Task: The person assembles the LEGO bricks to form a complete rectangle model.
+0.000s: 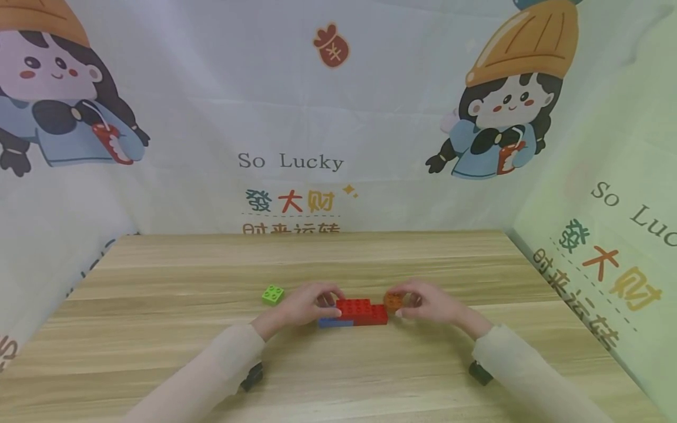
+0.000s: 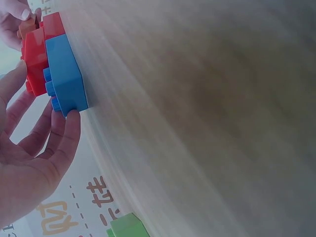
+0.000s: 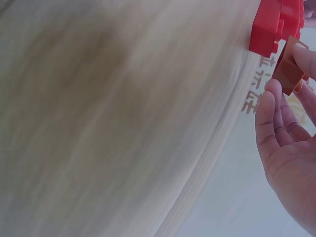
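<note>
Near the table's middle, a blue toy brick (image 1: 334, 322) and a red brick (image 1: 374, 320) form a row, with another red brick (image 1: 353, 306) on top. My left hand (image 1: 305, 302) holds this joined block at its left end; in the left wrist view, its thumb is at the upper red brick and fingertips touch the blue one. An orange brick (image 3: 288, 73) is pinched by my right hand (image 1: 431, 302), tilted off the table beside the block's right end. In the right wrist view, its hollow underside partly shows.
A lime green brick (image 1: 272, 295) lies on the wooden table (image 1: 185, 276), left of my left hand. Printed cloth (image 1: 381, 141) hangs behind the table's back edge and along both sides.
</note>
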Demonstrator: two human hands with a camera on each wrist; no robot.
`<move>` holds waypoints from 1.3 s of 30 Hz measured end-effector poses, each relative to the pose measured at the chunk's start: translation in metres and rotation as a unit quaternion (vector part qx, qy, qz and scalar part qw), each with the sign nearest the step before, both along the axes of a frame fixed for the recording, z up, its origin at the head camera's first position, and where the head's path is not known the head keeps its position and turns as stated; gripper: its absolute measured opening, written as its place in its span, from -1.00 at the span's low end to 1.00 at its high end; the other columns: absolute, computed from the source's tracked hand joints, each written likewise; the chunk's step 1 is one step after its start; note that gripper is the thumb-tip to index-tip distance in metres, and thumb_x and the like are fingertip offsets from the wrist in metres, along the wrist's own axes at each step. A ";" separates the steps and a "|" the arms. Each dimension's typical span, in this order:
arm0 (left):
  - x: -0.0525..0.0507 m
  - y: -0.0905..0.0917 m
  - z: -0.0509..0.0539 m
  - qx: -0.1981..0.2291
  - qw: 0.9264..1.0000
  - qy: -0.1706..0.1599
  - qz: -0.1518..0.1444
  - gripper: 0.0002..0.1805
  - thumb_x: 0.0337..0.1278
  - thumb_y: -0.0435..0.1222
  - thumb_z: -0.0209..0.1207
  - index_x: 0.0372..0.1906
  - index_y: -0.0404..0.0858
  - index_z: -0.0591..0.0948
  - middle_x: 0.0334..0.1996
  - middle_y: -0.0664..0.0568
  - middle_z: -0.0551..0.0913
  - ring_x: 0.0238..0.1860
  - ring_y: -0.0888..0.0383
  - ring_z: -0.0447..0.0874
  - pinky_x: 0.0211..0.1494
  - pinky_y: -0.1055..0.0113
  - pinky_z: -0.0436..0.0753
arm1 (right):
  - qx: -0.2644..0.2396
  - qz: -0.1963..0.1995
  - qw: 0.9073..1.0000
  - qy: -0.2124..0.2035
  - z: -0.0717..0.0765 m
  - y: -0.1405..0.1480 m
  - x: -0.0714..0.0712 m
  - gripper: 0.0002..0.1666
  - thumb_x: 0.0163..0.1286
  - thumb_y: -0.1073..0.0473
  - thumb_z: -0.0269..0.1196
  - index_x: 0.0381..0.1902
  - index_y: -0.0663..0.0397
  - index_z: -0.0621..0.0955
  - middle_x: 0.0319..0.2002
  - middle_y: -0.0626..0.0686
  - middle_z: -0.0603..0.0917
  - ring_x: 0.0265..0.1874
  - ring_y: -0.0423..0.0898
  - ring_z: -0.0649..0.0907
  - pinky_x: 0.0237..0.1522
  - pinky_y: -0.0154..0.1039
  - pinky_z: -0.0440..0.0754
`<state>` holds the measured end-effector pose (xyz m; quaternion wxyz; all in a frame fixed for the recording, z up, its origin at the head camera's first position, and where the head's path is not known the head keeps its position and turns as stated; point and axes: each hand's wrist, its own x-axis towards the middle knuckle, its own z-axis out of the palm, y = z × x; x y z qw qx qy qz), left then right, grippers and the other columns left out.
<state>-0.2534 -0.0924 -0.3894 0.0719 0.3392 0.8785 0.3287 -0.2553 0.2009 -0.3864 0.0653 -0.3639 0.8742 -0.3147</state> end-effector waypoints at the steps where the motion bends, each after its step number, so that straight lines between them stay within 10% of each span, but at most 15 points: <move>1: 0.000 0.000 0.000 0.001 1.000 0.000 -0.001 -0.73 0.02 -0.19 0.19 -0.13 -0.11 0.51 -0.30 0.12 0.56 -0.25 0.23 0.51 -0.18 0.32 0.48 | 0.002 0.000 1.000 0.003 0.000 -0.001 0.001 -0.50 0.15 0.13 0.24 0.06 0.16 0.45 -0.11 0.03 0.51 -0.31 -0.16 0.53 -0.29 -0.29 0.51; 39: 0.000 0.000 -0.001 0.004 1.000 0.000 0.002 -0.73 0.01 -0.19 0.20 -0.14 -0.13 0.52 -0.32 0.12 0.56 -0.27 0.22 0.51 -0.19 0.32 0.48 | 0.008 -0.009 1.000 0.005 -0.001 -0.027 0.004 -0.55 0.10 0.19 0.28 -0.03 0.06 0.44 -0.20 -0.07 0.50 -0.42 -0.20 0.49 -0.35 -0.29 0.49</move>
